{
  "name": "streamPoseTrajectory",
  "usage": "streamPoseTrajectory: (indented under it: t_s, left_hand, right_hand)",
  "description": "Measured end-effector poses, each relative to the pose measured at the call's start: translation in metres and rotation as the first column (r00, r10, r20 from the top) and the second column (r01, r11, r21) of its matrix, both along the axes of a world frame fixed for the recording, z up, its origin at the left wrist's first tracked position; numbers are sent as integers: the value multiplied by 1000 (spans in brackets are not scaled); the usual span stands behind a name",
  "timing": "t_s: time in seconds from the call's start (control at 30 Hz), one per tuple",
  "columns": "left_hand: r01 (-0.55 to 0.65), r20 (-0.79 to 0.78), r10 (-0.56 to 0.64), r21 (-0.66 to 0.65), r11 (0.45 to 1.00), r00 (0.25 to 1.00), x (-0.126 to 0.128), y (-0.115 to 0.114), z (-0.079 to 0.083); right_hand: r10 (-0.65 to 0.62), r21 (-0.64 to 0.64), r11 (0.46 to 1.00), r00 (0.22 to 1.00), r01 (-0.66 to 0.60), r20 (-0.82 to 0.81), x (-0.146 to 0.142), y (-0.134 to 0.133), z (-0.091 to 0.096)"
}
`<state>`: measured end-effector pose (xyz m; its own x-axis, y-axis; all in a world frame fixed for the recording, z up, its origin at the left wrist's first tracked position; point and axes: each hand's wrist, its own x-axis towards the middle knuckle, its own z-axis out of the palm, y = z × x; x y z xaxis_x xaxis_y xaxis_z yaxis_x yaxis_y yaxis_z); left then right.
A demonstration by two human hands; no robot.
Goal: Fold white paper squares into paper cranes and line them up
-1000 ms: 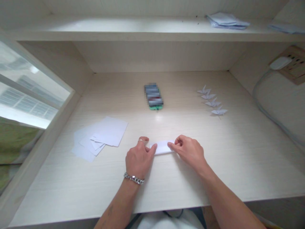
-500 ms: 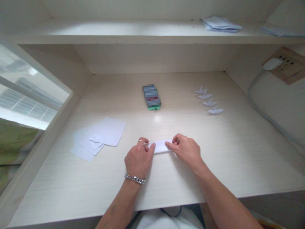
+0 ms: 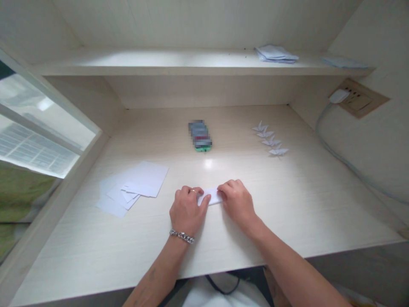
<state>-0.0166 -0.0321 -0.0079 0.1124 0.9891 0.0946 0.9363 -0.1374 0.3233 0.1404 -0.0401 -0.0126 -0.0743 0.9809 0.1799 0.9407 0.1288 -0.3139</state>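
Note:
A folded strip of white paper (image 3: 213, 197) lies on the desk between my hands, its two ends partly hidden by my fingers. My left hand (image 3: 188, 209), with a ring and a chain bracelet, grips the left end, thumb on the near side. At the right end, my right hand (image 3: 237, 202) has its thumb and bent fingers pinched on the paper. Several small folded paper cranes (image 3: 271, 142) stand in a slanting row beyond my right hand. Loose sheets of white paper (image 3: 147, 179) overlap one another to the left.
A phone with a green edge (image 3: 200, 136), its screen blurred out, lies toward the back. Papers are stacked (image 3: 276, 54) on the shelf (image 3: 143, 70) above. A plug and grey cable (image 3: 332, 149) run along the right wall. A window (image 3: 41, 123) is at left.
My right hand has shifted inward along the paper strip, its fingers now curled over the right end. My left hand stays on the left end. The whole view has tilted up slightly.

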Motion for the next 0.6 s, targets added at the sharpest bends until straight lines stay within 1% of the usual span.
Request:
streamPoseTrajectory:
  t_s: [0.07, 0.13, 0.2, 0.27, 0.33, 0.43, 0.47, 0.53, 0.6]
  left_hand:
    - [13, -25, -13, 15, 1000, 1000, 0, 0, 0]
    - [24, -34, -23, 32, 999, 999, 0, 0, -1]
    - [52, -31, -50, 51, 997, 998, 0, 0, -2]
    - [72, -35, -70, 69, 995, 997, -3, 0, -4]
    - [105, -26, -103, 79, 991, 994, -8, 1, -5]
    - [176, 9, -179, 117, 977, 984, -19, -1, -7]
    - [202, 23, -207, 137, 970, 978, -22, -2, -7]
    - [209, 50, -224, 206, 956, 973, -25, -8, -10]
    - [270, 64, -300, 286, 919, 952, -22, -17, -14]
  right_hand:
    - [195, 41, 980, 980, -197, 40, -9, -6, -4]
    - [258, 63, 962, 961, -265, 100, -17, -16, -10]
    - [300, 118, 941, 943, -318, 144, -22, -27, -18]
    - [287, 159, 939, 949, -306, 129, -22, -37, -24]
    - [293, 123, 946, 954, -299, 66, -21, -43, -27]
    - [277, 78, 958, 961, -275, -5, -18, -46, -25]
    - [269, 73, 961, 963, -267, -17, -18, -47, -24]
    - [260, 72, 964, 965, -257, -28, -18, -46, -23]
    - [261, 81, 963, 965, -258, -28, -20, -46, -24]
